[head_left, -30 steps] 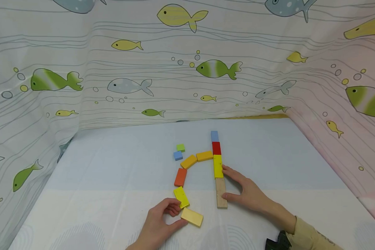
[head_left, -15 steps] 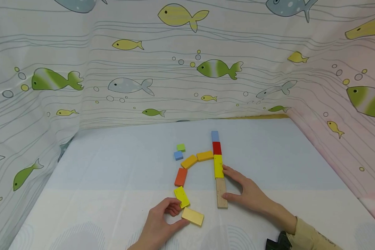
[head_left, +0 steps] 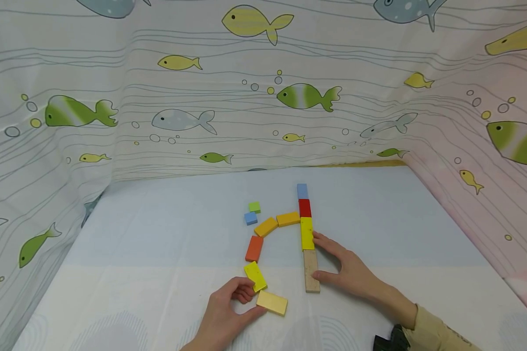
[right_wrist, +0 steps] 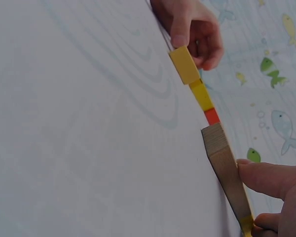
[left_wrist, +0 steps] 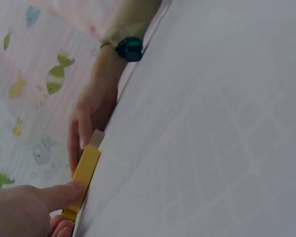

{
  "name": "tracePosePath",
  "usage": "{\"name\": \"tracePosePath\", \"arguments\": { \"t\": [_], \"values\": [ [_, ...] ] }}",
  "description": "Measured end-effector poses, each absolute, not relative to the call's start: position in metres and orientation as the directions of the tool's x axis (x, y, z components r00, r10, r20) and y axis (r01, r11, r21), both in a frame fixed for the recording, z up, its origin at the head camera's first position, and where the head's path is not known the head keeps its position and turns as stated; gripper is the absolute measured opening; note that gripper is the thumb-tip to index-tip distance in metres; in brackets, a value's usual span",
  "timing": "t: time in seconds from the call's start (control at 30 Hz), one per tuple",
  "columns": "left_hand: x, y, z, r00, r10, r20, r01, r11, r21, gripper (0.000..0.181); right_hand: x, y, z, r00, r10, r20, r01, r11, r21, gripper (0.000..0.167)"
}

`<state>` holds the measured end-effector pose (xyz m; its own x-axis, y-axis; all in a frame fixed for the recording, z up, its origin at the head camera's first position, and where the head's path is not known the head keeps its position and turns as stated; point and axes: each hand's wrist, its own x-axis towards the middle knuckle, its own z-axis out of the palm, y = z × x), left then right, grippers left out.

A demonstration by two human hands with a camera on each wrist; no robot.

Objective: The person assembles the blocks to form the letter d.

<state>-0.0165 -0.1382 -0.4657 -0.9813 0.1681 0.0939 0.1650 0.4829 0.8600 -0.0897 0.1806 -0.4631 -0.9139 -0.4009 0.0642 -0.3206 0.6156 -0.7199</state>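
Note:
My left hand (head_left: pixel 224 312) has its thumb against the lower-left edge of a pale yellow block (head_left: pixel 272 303), which lies flat on the table. Its other fingers are bent beside a bright yellow block (head_left: pixel 255 276). In the right wrist view, the left thumb touches an end of the pale yellow block (right_wrist: pixel 185 65). Stretched along a straight row, my right hand (head_left: pixel 351 268) touches a yellow block (head_left: pixel 306 233) with a fingertip and a plain wooden block (head_left: pixel 311 271) with the thumb. From the right wrist view, the wooden block (right_wrist: pixel 227 173) shows its end grain.
A red block (head_left: pixel 305 208) and a blue block (head_left: pixel 302 191) continue the straight row. The curved row includes an orange-red block (head_left: pixel 254 248) and two orange blocks, one an orange block (head_left: pixel 288 219) beside the row. Small green (head_left: pixel 254 207) and blue cubes (head_left: pixel 251 218) lie apart. Fish-print cloth (head_left: pixel 175 97) encloses the table.
The pale yellow block has slid slightly right and away from the person, turning a little, with my left thumb moving along. My right hand and the straight row look unchanged.

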Motion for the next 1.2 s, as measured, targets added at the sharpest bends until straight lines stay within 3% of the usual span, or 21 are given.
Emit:
{"name": "tracePosePath", "arguments": {
  "t": [1.2],
  "values": [
    [-0.0162,-0.1374,-0.4658,-0.979,0.170,0.109,0.180,0.492,0.852,0.047,-0.0901,0.1815,-0.4613,-0.907,-0.415,0.075,-0.338,0.607,-0.720,0.080]
  ]
}}
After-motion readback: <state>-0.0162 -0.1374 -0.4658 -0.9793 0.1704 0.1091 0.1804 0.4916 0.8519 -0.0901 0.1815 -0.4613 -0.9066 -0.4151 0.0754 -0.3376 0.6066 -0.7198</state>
